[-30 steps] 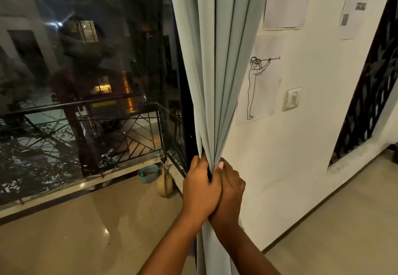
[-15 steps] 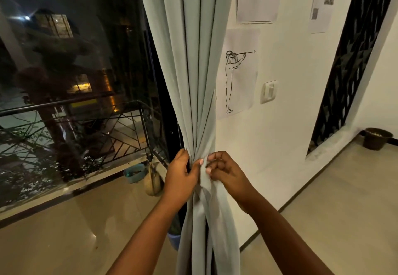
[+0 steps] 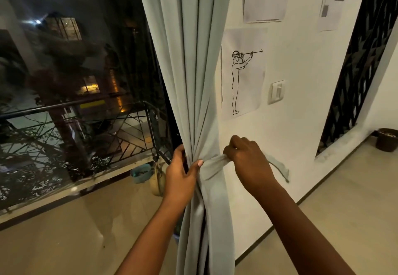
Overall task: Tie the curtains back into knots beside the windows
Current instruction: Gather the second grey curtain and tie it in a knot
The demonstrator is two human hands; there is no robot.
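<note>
Curtain point(image 3: 193, 63) hangs gathered in the centre of the frame, between the dark window glass point(image 3: 75, 81) at left and the white wall point(image 3: 301, 113) at right. Left hand point(image 3: 181, 173) grips the bunched folds at lower centre, thumb across the front of the bundle, holding the gather closed. Right hand point(image 3: 247, 160), just beside it toward the wall, pinches a narrow fabric strip point(image 3: 215, 162) that leads out sideways from the bundle; the strip's free end point(image 3: 277, 165) trails behind the hand toward the lower right. The hands are apart, each clamped on cloth.

Step in hand, as judged: the wrap or tie is being drawn out; no knot is formed yet. The next move likely calls for passing the strip round the gathered bundle while the left hand maintains its hold, then cinching it. Loss of the left-hand hold would let the folds spread.
</note>
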